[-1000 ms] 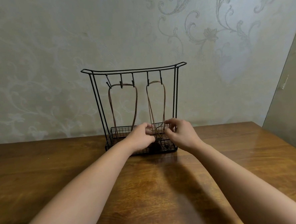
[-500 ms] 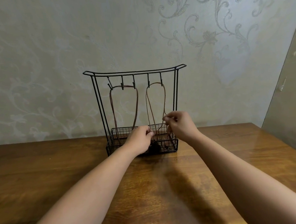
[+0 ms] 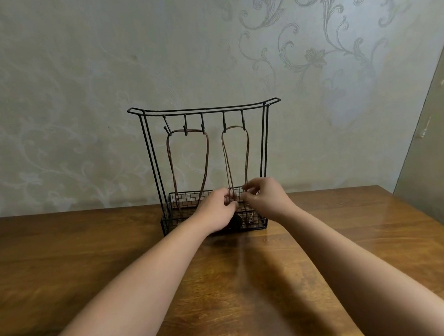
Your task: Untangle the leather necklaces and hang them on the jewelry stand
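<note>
The task looked close to finished. Both leather necklaces already hung on the jewelry stand [image 3: 203, 108], which stood near the far edge of the desk [image 3: 91, 253], about midway along it. The left necklace [image 3: 207, 153] was draped over the hooks on the left part of the top bar, and its two sides fell as a clean loop into the wire basket [image 3: 170, 217] at the foot of the stand, with no hand on it. The right necklace [image 3: 246, 150] hung from the two hooks on the right and ran straight down to where the hands worked. The two loops hung apart and did not cross above the basket. What seemed left was the bottom of the right necklace, where a dark pendant or knot [image 3: 236, 220] sat low in the basket; whether any tangle remained there could not be told, since the hands hid it.

The left hand [image 3: 216, 212] had its fingers curled, with thumb and fingertips pinching the near strand of the right necklace just above the basket rim. The right hand [image 3: 266, 201] was also curled, its thumb and forefinger pinching the other strand of the same cord, just beside the left hand and nearly touching it.
</note>
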